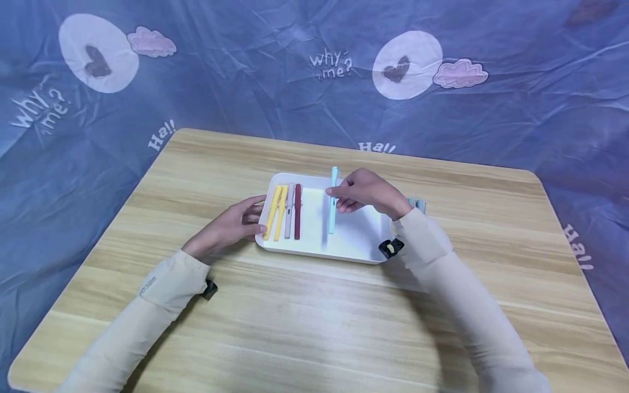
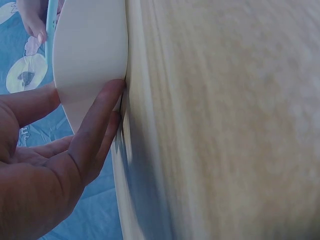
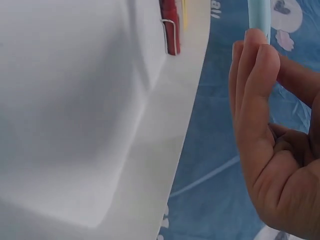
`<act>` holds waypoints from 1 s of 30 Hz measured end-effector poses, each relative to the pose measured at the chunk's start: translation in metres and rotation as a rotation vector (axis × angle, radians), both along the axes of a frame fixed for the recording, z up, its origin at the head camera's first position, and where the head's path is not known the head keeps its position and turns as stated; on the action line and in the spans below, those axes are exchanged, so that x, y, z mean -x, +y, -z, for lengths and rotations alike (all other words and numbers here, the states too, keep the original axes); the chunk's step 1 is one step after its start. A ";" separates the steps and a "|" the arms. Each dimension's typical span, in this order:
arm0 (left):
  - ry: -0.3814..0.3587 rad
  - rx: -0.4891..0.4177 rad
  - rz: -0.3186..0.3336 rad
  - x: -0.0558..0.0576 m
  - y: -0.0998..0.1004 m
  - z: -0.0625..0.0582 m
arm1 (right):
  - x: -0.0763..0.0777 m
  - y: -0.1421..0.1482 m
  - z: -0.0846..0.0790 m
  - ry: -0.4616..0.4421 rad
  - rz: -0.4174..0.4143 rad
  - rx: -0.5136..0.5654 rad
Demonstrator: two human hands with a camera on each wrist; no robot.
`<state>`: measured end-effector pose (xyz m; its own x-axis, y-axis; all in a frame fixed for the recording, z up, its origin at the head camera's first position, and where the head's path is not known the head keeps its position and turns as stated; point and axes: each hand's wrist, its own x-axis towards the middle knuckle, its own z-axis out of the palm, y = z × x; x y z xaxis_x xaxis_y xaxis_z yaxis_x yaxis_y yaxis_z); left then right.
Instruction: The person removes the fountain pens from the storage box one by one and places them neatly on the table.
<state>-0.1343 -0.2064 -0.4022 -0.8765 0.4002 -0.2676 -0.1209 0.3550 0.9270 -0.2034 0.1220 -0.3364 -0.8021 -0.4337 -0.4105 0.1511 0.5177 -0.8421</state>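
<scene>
Okay so, to me this reads as the mid-placement step: the right hand [image 1: 365, 191] has a light blue pen [image 1: 332, 218] pinched between thumb and fingers, cap end up, held over the bare middle of the white plastic tray [image 1: 319, 255]. Its shadow sits off to one side, so I'd guess it's raised off the tray floor, though contact at the low end is hard to call.

Left hand [image 1: 230, 222] is on bracing duty, gripping the tray's left end, thumb on the rim and fingers against the outside wall and bottom edge.

Already lying in there, left to right: two yellow pens [image 1: 280, 213], a lavender pen [image 1: 289, 218] and a dark red pen [image 1: 297, 213]. A couple of bluish pens [image 1: 421, 206] poke out past the right sleeve [image 1: 425, 240], mostly hidden.

If it's a row, imo the next move calls for lining the blue one up parallel beside the red, lowering it flat and letting go gently so it doesn't roll.
</scene>
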 end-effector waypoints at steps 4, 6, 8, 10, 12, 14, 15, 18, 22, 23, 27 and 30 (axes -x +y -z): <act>0.002 0.000 0.002 -0.001 0.000 0.000 | -0.002 0.008 -0.003 0.001 0.022 0.019; 0.003 -0.001 0.004 -0.001 0.000 0.000 | -0.003 0.013 -0.006 0.002 0.032 0.024; 0.004 0.001 0.002 -0.002 0.000 0.000 | -0.004 0.019 -0.009 0.004 0.038 0.020; 0.002 0.002 0.001 -0.002 0.000 0.000 | -0.005 0.025 -0.013 0.002 0.046 0.014; 0.003 0.003 0.001 -0.002 0.000 0.000 | -0.006 0.032 -0.016 0.000 0.052 0.009; 0.003 0.001 0.001 -0.002 0.000 -0.001 | -0.008 0.040 -0.018 0.002 0.057 0.012; 0.001 0.000 0.000 -0.002 0.001 -0.001 | -0.008 0.044 -0.019 0.001 0.060 0.016; -0.002 -0.003 -0.001 -0.002 0.001 -0.001 | -0.012 0.056 -0.022 0.005 0.070 0.015; -0.006 -0.003 -0.003 -0.002 0.001 -0.002 | -0.015 0.071 -0.023 0.016 0.082 -0.003; -0.006 -0.003 -0.003 -0.002 0.001 -0.002 | -0.015 0.074 -0.023 0.022 0.083 -0.008; -0.007 -0.003 -0.005 -0.001 0.001 -0.001 | -0.017 0.085 -0.023 0.039 0.100 -0.012; -0.006 0.000 -0.004 -0.001 0.001 -0.001 | -0.018 0.093 -0.024 0.041 0.122 -0.005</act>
